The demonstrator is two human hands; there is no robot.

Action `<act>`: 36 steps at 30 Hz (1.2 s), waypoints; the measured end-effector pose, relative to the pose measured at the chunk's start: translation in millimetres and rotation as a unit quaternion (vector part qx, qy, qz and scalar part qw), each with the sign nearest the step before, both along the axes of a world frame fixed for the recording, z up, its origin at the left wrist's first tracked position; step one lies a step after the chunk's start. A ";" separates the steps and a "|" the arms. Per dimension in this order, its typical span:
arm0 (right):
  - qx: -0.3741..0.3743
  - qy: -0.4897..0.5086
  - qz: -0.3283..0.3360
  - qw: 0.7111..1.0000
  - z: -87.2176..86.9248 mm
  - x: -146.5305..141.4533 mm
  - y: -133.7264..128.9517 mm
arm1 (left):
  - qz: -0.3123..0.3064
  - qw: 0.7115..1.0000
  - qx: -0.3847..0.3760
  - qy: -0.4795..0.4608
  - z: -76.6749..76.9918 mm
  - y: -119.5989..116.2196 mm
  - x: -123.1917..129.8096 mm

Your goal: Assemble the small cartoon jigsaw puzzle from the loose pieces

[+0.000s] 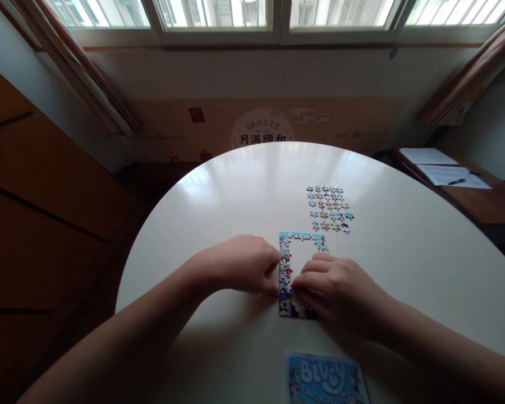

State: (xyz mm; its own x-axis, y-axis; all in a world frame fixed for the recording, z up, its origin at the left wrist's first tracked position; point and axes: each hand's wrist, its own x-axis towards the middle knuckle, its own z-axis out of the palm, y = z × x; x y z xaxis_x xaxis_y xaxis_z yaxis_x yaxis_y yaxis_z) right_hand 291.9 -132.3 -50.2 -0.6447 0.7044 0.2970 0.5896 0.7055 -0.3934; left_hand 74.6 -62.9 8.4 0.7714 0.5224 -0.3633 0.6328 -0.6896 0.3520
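A partly assembled jigsaw puzzle (pixel 285 264) lies on the white table, its border joined around a bare middle. At its left edge rests my left hand (pixel 252 264), thumb and curled fingers touching the edge, with no piece visible in them. My right hand (pixel 336 283) covers the puzzle's right side and lower right; its fingertips are pinched together over the lower inner area, and whatever they hold is hidden. Loose puzzle pieces (pixel 328 209) lie in rows beyond the puzzle, to the right.
A blue box or card marked "BLUEY" (pixel 326 379) lies near the front of the round white table (pixel 219 196). At the far right, papers (pixel 450 175) and a pen sit on a brown wooden surface. Windows and a wall stand behind the table.
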 end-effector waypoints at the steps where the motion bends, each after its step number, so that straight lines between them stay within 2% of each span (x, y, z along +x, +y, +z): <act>1: 0.001 -0.002 -0.001 1.000 -0.1 -0.1 -0.1 | 0.000 1.000 0.000 0.001 0.1 -0.1 0.1; 12: 0.000 -0.007 -0.005 1.000 1.6 1.8 -0.8 | -0.008 1.000 -0.023 0.000 1.7 2.9 -0.7; 24: 0.002 -0.002 0.026 1.000 3.5 0.6 -2.2 | 0.006 1.000 -0.010 0.001 -1.6 2.3 1.6; 36: -0.010 -0.021 0.023 0.999 5.1 0.4 -1.1 | 0.018 1.000 -0.002 0.019 -1.3 0.8 3.8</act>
State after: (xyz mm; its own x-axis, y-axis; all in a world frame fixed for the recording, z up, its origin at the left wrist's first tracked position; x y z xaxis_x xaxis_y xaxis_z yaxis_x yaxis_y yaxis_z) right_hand 292.3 -133.4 -45.2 -0.6877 0.6793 0.2562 0.5731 0.7246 -0.3829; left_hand 78.5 -62.1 7.1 0.7386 0.5476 -0.3932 0.6693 -0.6656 0.3302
